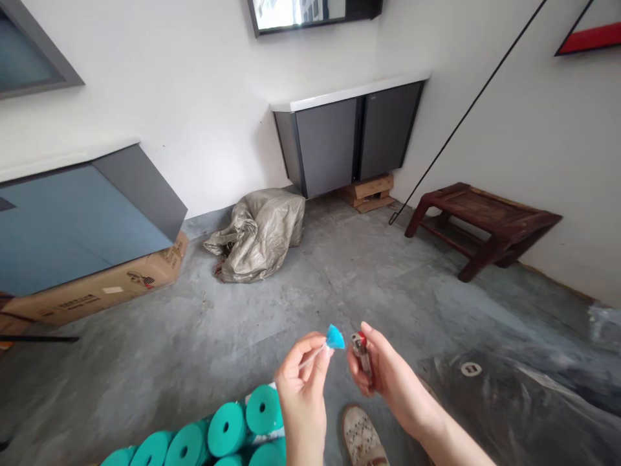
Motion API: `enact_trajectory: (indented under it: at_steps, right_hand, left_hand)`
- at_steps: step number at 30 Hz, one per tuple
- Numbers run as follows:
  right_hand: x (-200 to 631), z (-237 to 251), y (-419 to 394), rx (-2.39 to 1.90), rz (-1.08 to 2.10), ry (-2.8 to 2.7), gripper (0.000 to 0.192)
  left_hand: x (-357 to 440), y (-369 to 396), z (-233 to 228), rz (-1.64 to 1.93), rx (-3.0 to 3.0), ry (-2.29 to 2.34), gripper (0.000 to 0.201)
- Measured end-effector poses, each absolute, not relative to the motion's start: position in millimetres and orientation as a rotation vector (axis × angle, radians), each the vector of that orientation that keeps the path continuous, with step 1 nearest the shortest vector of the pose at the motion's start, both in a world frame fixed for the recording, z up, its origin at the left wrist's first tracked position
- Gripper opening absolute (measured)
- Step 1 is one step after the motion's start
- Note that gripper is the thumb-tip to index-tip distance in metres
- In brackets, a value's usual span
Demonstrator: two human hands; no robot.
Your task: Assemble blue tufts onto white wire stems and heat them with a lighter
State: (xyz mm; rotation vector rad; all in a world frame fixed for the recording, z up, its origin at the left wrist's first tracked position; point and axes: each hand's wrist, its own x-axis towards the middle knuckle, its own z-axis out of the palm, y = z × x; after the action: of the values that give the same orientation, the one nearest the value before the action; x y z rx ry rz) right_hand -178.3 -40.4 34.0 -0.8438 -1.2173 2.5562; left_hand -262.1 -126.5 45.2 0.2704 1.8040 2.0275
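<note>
Teal rolls [220,435] lie packed together at the near edge, their round ends with dark centre holes facing up, and just right of them a pale patterned shoe [361,435] rests on the grey concrete floor [194,349]. Above the rolls, the left hand [303,382] pinches a thin clear stick between thumb and fingertips, and a small blue fan-shaped piece [335,337] sits at the stick's far end, tilted toward the right. Just beside it, not quite touching, the right hand [383,372] is closed around a lighter [360,353] held upright, its red and metal top level with the blue piece and the thumb resting by the top. Farther off, a crumpled grey-brown sack [259,233] slumps on the floor near the far wall. Right of the sack, a grey cabinet [349,139] with 2 doors and a white top stands on wooden blocks. A dark wooden bench [485,223] sits against the right wall. At far left, a cardboard box [97,291] lies under a blue-grey panel.
</note>
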Motion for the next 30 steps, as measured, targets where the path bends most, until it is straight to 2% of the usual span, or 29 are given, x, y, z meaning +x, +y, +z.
enact_trajectory:
  at_steps: [3, 9, 16, 19, 22, 26, 30]
  right_hand:
    - [-181, 36, -35, -0.668, 2.833, -0.84, 0.058]
    - [-176, 47, -18, -0.549, 2.653, -0.869, 0.048]
    - [-158, 76, -2, -0.481, 2.576, -0.951, 0.05]
    - [-153, 78, 0, -0.62, 2.327, -1.503, 0.053]
    - [-148, 76, 1, -1.121, 1.817, -2.072, 0.045]
    - [-142, 73, -1, -1.12, 1.678, -2.128, 0.033]
    - [-143, 49, 6, -1.285, 1.586, -2.169, 0.037]
  left_hand:
    - [-265, -128, 42, 2.032, 0.227, 1.803, 0.03]
    - [-268, -132, 38, 2.061, 0.251, 1.772, 0.028]
    - [-266, -134, 41, 2.104, 0.255, 1.738, 0.024]
    - [-266, -134, 43, 2.117, 0.23, 1.742, 0.026]
    - [-265, -135, 44, 2.129, 0.2, 1.744, 0.028]
    - [-263, -134, 45, 2.131, 0.221, 1.718, 0.027]
    - [-262, -133, 45, 2.149, 0.219, 1.722, 0.027]
